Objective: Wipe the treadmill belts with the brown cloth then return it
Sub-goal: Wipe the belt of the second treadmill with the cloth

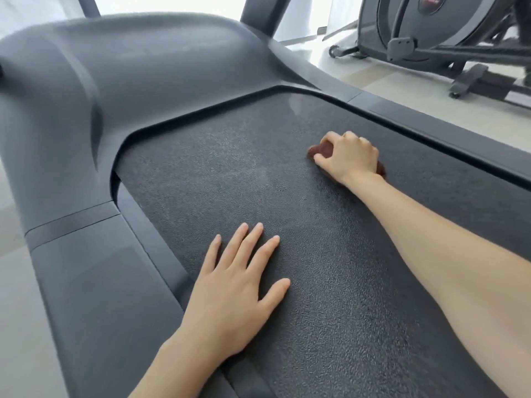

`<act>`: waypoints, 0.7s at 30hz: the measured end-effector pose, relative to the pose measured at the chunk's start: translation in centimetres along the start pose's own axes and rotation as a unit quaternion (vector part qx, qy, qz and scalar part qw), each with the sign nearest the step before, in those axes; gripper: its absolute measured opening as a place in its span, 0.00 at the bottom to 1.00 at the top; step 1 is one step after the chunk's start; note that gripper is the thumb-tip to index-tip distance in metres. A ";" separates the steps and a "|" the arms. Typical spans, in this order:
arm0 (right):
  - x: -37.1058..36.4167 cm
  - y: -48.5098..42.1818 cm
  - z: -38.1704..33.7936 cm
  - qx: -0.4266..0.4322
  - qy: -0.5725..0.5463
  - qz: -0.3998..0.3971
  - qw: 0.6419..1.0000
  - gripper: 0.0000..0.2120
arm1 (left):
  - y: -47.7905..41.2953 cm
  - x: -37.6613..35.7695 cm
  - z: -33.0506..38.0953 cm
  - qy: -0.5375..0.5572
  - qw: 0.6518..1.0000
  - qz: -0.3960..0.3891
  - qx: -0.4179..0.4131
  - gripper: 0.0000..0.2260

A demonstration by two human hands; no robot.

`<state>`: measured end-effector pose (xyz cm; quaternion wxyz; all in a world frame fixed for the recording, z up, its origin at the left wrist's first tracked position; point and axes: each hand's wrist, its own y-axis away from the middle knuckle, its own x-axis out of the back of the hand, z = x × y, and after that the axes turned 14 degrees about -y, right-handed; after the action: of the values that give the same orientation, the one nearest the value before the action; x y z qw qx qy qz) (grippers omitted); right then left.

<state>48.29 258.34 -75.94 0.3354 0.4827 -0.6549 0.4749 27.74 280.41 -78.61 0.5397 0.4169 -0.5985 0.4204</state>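
Here | textured belt [258, 182], brown cloth [320, 149] on it | pale floor [416, 90] | elliptical [431, 24]

Hides most of the brown cloth [318, 151] under the curled right hand [349, 158], leaving only brown edges. Cuts off the treadmill belt [258, 182] at the bottom, the exercise machine [431, 30] at top and right.

Brown cloth [319, 150] on black pebbled belt [230, 173] (dark grey motor cover [129, 81]).
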 end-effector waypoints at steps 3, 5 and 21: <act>0.4 3.1 -2.0 0.054 -0.024 -0.019 0.998 0.15 | 0.0 0.1 -0.1 0.006 1.000 0.001 -0.005 0.34; 0.8 6.1 -4.2 0.100 -0.040 -0.033 0.994 0.14 | 0.1 0.3 -0.2 0.004 1.000 0.007 -0.009 0.34; -0.1 10.6 -8.2 0.218 -0.104 -0.014 0.970 0.13 | 2.2 1.2 -8.0 -0.011 0.995 -0.009 0.098 0.41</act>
<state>38.11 267.00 -76.57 0.1591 0.6000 -0.5601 0.5486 27.96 288.67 -76.98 0.4933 0.4780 -0.5563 0.4676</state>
